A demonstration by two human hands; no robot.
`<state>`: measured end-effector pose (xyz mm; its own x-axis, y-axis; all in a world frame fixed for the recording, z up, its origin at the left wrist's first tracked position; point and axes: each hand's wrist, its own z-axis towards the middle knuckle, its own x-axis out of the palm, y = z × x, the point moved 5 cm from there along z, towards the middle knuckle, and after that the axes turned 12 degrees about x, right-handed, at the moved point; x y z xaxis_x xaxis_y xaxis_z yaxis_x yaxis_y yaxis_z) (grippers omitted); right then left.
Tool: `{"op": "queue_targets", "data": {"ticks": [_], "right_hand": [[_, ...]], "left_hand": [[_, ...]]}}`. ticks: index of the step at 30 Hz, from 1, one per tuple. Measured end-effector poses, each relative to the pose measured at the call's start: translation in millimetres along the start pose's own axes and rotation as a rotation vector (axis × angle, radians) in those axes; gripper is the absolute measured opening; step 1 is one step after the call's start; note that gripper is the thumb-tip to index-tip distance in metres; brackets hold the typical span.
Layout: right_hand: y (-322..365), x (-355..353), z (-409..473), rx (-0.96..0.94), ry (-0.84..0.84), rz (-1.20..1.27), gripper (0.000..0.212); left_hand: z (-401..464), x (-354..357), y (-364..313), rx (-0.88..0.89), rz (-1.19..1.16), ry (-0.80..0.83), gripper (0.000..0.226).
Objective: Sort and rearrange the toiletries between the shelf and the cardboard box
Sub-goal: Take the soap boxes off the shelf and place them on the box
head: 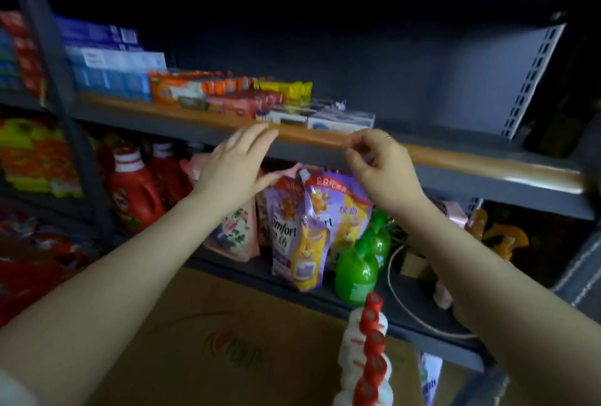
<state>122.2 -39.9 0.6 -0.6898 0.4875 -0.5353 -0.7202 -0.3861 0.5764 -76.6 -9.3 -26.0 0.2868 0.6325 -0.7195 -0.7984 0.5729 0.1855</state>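
My left hand (235,166) hovers with straight fingers in front of the shelf's wooden edge rail (455,160), holding nothing. My right hand (379,166) is beside it with fingers loosely curled and holds nothing, just above two purple-and-yellow Comfort refill pouches (300,233) on the lower shelf. A pink floral pouch (232,230) stands left of them, partly behind my left wrist. The upper shelf carries small white-and-purple soap boxes (338,119), orange and yellow packs (227,93) and blue toothpaste boxes (107,61). The cardboard box (201,340) lies below my arms.
Green pump bottles (357,266) stand right of the pouches, red detergent bottles (136,191) to the left. A row of white bottles with red caps (367,357) rises from the box. A cord (409,305) loops on the lower shelf. The upper shelf's right half (439,97) is bare.
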Motion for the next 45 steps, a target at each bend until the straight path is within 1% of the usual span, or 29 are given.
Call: {"op": "queue_targets", "data": {"ticks": [2, 4, 7, 9, 11, 13, 16, 18, 20, 23, 26, 28, 31, 32, 34, 35, 36, 37, 38, 40, 42, 45], "right_hand": [[0.7, 2.0, 19.1, -0.029, -0.062, -0.114, 0.02], [-1.9, 8.3, 34.5, -0.028, -0.039, -0.276, 0.032], [-2.9, 20.3, 45.0, 0.013, 0.025, -0.553, 0.043], [-2.2, 25.3, 44.5, 0.001, 0.056, -0.733, 0.043], [-5.0, 20.9, 42.5, -0.01, 0.04, -0.855, 0.042], [-6.8, 9.3, 39.4, 0.023, 0.01, -0.9, 0.041], [-5.7, -1.4, 39.6, 0.097, -0.002, -0.945, 0.039], [-9.3, -4.0, 49.6, 0.223, 0.035, -0.904, 0.039], [-17.4, -1.4, 64.8, 0.36, 0.1, -0.789, 0.04], [-27.0, 3.2, 88.3, 0.495, 0.229, -0.706, 0.04], [-29.2, -2.8, 102.8, 0.591, 0.325, -0.583, 0.046], [-35.2, -7.1, 107.2, 0.618, 0.36, -0.617, 0.05], [-50.1, -7.3, 112.5, 0.633, 0.343, -0.661, 0.049], [-51.5, -6.5, 114.8, 0.61, 0.309, -0.662, 0.048], [-48.7, -6.7, 122.2, 0.537, 0.169, -0.641, 0.041], [-47.8, -7.5, 127.0, 0.504, 0.1, -0.596, 0.038], [-48.3, -7.2, 132.4, 0.474, 0.078, -0.55, 0.038], [-50.8, -4.7, 137.8, 0.456, 0.126, -0.527, 0.04], [-55.3, -1.8, 142.4, 0.452, 0.212, -0.523, 0.044], [-67.1, 1.3, 149.3, 0.492, 0.363, -0.496, 0.054], [-76.5, 2.3, 154.7, 0.54, 0.434, -0.425, 0.062], [-89.1, 10.8, 160.7, 0.592, 0.52, -0.322, 0.065]], "left_hand": [[17.4, 6.2, 13.0, 0.004, 0.05, 0.079, 0.08], [31.2, 14.2, 21.6, 0.022, 0.042, 0.149, 0.084], [43.2, 23.1, 28.7, 0.067, -0.013, 0.176, 0.088], [48.9, 26.4, 31.0, 0.119, -0.055, 0.157, 0.092], [52.6, 27.5, 31.6, 0.182, -0.079, 0.139, 0.095], [55.3, 27.6, 33.0, 0.231, -0.092, 0.129, 0.095], [56.7, 25.7, 35.7, 0.257, -0.128, 0.104, 0.095], [58.2, 25.2, 37.4, 0.284, -0.141, 0.086, 0.094], [59.1, 26.0, 39.4, 0.307, -0.148, 0.073, 0.093], [60.1, 28.0, 42.7, 0.352, -0.144, 0.045, 0.091], [60.3, 29.3, 46.2, 0.377, -0.156, 0.025, 0.09], [59.2, 31.5, 47.9, 0.405, -0.136, 0.009, 0.09], [61.2, 37.2, 51.1, 0.417, -0.126, -0.091, 0.086], [62.3, 36.7, 51.0, 0.421, -0.136, -0.116, 0.081], [67.8, 30.4, 50.9, 0.397, -0.192, -0.148, 0.073], [73.1, 27.5, 50.7, 0.373, -0.22, -0.137, 0.074], [79.3, 25.0, 49.7, 0.354, -0.233, -0.125, 0.076], [85.4, 24.1, 48.0, 0.348, -0.238, -0.125, 0.077], [91.0, 24.1, 45.5, 0.349, -0.246, -0.128, 0.078], [98.1, 27.9, 40.4, 0.373, -0.258, -0.139, 0.074], [99.1, 33.7, 33.9, 0.433, -0.208, -0.207, 0.062], [98.3, 41.1, 32.2, 0.456, -0.177, -0.313, 0.048]]}}
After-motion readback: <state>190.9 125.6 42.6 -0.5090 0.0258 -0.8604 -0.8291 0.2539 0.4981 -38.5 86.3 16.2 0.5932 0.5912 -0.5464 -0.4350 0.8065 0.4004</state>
